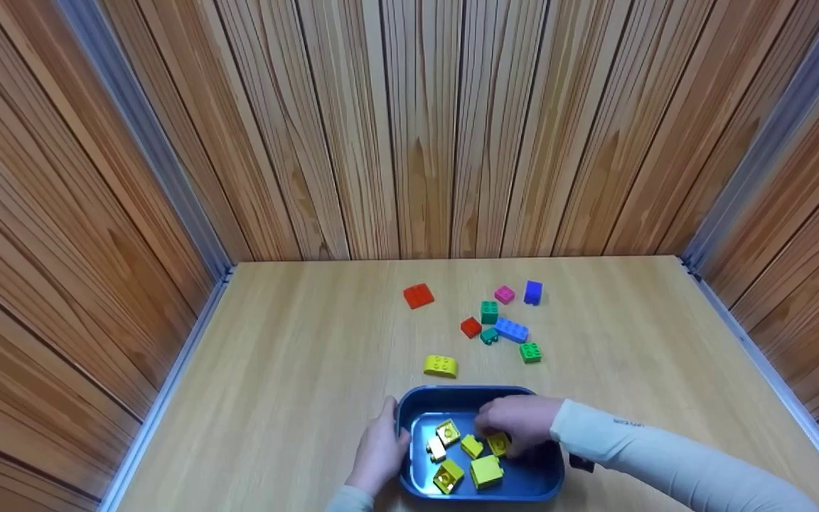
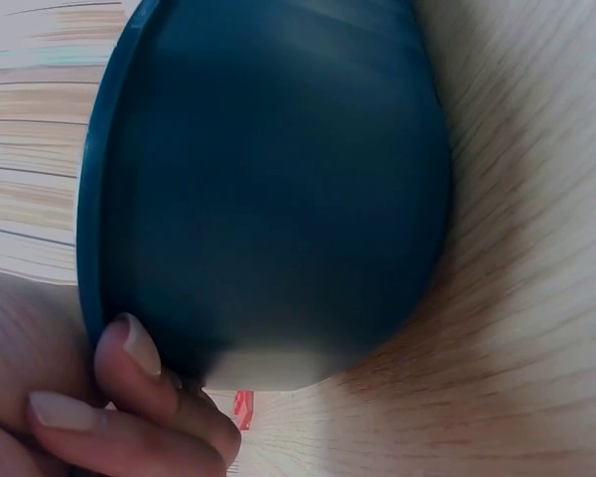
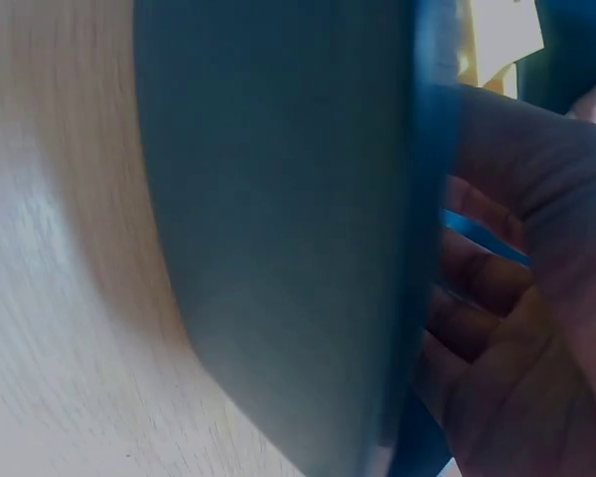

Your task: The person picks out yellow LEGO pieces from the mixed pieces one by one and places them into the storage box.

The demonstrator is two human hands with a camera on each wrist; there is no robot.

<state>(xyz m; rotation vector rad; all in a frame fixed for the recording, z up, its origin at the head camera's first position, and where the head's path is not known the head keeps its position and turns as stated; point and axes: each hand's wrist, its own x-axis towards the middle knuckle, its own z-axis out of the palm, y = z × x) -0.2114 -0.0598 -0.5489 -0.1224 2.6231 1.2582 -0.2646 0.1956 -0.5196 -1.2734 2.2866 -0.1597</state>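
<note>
A dark blue plastic tray (image 1: 550, 478) with raised walls stands at the front of the table. At its left rim my left hand (image 1: 379, 448) grips the wall, thumb over the edge and the other fingers outside; the left wrist view shows these fingers (image 2: 139, 397) bent by the rim. My right hand (image 1: 523, 421) reaches over the right wall into the tray. A yellow brick (image 1: 499, 444) lies between its thumb and fingers; whether they pinch it is hidden. Several other yellow bricks lie in the tray, among them a larger one (image 1: 486, 472) and a small one (image 1: 471, 446).
Just behind the tray sits a curved yellow brick (image 1: 441, 366). Farther back are a flat red brick (image 1: 419, 296), a small red one (image 1: 470, 327), a long blue one (image 1: 511, 330), a green one (image 1: 530, 352) and several others. Wood-panelled walls (image 1: 424, 142) enclose the table.
</note>
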